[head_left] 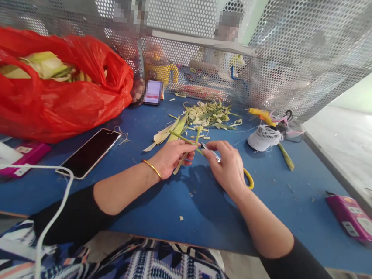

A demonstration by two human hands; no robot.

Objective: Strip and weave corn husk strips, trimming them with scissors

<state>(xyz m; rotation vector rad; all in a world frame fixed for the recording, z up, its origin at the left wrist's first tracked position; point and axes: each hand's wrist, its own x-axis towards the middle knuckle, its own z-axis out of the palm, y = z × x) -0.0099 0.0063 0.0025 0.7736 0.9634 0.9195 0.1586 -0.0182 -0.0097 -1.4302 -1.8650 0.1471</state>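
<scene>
Our left hand [174, 156] pinches the crossed green strips [180, 136] above the table [153, 211], one running from far left to near right. That strip's right end lies just beside the scissors [249, 179], grasped in our right hand [227, 165], blades pointing left.

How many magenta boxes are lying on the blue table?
2: one magenta box at the left, in front of the red bag; another at the far right. More may be hidden behind the bag.

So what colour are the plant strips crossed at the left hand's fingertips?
Yellowish green: the crossed plant strips show best in the head view.
</scene>
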